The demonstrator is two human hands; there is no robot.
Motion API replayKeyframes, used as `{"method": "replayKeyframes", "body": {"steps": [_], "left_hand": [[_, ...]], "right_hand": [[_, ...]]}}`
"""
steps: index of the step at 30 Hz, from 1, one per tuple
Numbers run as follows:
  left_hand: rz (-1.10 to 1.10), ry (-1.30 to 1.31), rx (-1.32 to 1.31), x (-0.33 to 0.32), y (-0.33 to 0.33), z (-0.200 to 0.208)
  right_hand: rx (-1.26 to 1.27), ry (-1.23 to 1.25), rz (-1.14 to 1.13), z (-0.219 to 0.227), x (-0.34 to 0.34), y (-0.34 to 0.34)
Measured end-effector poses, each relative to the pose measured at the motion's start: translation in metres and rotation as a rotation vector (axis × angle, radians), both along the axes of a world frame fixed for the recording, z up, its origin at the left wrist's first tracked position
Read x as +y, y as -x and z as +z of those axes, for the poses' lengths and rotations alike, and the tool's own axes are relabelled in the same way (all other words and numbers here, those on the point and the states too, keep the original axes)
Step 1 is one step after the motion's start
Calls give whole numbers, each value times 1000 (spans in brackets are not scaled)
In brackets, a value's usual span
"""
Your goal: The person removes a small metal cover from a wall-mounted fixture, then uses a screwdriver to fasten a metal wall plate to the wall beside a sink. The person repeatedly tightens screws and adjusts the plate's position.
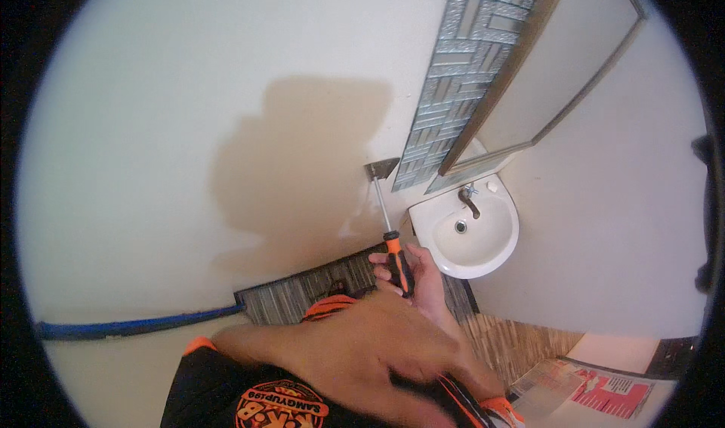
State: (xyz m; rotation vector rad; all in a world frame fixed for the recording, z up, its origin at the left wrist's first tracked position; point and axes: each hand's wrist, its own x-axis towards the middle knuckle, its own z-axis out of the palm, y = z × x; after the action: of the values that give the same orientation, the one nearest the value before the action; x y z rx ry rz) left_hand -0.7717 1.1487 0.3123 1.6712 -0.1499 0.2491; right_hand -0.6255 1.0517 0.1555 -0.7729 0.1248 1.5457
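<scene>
My right hand (427,281) is wrapped round the orange-and-black handle of a screwdriver (398,258). The shaft points up and away, its tip meeting a small dark plate-like piece (381,169) on the white wall. Whether the tip sits in a screw there is too small to tell. Close to the camera, my left hand (408,345) crosses in front of my right wrist and forearm; its fingers are hidden, so I cannot see what it touches.
A white washbasin (495,250) with a tap stands to the right, below a framed mirror (574,58) and a strip of patterned tiles (461,65). A blue-edged ledge (143,327) runs at the left. A red-and-white printed sheet (613,392) lies at the lower right.
</scene>
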Motion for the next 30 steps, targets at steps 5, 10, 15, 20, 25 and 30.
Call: {"method": "replayKeyframes", "body": {"steps": [5, 10, 15, 20, 25, 30], "left_hand": [[-301, -230, -91, 1, -5, 13], [-350, -449, -106, 6, 0, -7], [428, -459, 22, 8, -6, -57], [969, 146, 357, 35, -67, -157], [806, 311, 317, 57, -89, -199], [765, 155, 261, 62, -78, -199]], "right_hand": [[-28, -13, 53, 9, -8, -10], [-1609, 12, -187, -4, -5, -1], [-2254, 90, -408, -14, -5, -1], [-2405, 105, -328, 1, -9, 4], [-1770, -64, -545, 4, -6, 18], [-1705, -46, -412, -7, -16, 29]]}}
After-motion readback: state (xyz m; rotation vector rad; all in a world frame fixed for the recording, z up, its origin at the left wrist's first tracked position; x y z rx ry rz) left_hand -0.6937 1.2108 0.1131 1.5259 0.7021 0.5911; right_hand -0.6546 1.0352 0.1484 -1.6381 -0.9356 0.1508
